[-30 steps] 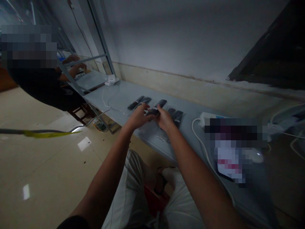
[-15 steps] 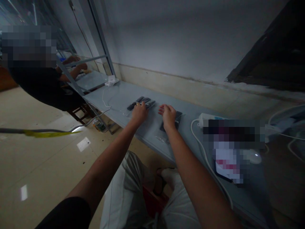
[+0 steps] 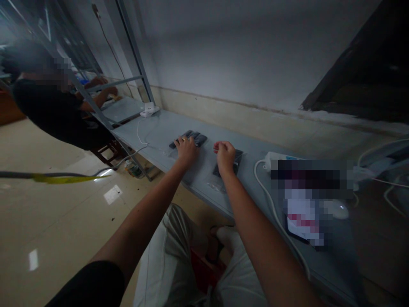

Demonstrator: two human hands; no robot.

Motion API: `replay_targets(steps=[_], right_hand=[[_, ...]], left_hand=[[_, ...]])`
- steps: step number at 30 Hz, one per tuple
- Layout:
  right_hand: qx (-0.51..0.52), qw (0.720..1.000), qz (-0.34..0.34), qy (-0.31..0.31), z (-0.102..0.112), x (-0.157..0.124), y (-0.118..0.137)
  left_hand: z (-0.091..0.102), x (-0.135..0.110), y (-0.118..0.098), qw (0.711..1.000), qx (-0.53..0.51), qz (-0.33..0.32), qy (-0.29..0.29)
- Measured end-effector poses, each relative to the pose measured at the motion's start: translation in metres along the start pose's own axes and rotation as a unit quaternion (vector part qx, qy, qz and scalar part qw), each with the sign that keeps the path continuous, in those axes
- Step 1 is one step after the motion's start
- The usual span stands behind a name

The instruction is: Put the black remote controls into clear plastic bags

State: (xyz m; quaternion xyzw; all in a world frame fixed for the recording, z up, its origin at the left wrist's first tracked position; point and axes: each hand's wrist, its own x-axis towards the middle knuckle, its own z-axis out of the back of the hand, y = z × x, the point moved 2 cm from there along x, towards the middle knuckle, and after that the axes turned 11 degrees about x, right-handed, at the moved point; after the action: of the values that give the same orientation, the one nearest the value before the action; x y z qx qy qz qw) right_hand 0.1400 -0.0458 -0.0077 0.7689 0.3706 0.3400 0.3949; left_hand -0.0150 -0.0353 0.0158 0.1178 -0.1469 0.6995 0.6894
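Several dark packs (image 3: 199, 138) already lie side by side on the table (image 3: 153, 133) under the left hand (image 3: 188, 150), its fingers spread, while more packs (image 3: 238, 157) sit apart, unmerged, beneath the right hand (image 3: 225, 154), whose fingers curl, around what I can't tell.

Head view, looking forward and down.
Set above and behind the left hand (image 3: 187, 151) and right hand (image 3: 225, 156), quite near, facing over the table (image 3: 203, 168) to the wall (image 3: 223, 55).
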Motion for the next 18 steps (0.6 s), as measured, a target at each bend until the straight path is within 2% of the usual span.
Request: replay_targets(steps=[8, 12, 18], right_hand=[[-0.014, 1.0, -0.003, 0.006, 0.0, 0.0, -0.001], [-0.037, 0.999, -0.017, 0.006, 0.0, 0.0, -0.002], [-0.051, 0.999, -0.008, 0.014, 0.0, 0.0, -0.003]], left_hand=[[-0.001, 0.033, 0.022, 0.992, 0.013, -0.065, 0.11], [-0.009, 0.044, 0.032, 0.981, -0.012, -0.086, 0.172], [-0.012, 0.041, 0.033, 0.987, -0.039, -0.081, 0.136]])
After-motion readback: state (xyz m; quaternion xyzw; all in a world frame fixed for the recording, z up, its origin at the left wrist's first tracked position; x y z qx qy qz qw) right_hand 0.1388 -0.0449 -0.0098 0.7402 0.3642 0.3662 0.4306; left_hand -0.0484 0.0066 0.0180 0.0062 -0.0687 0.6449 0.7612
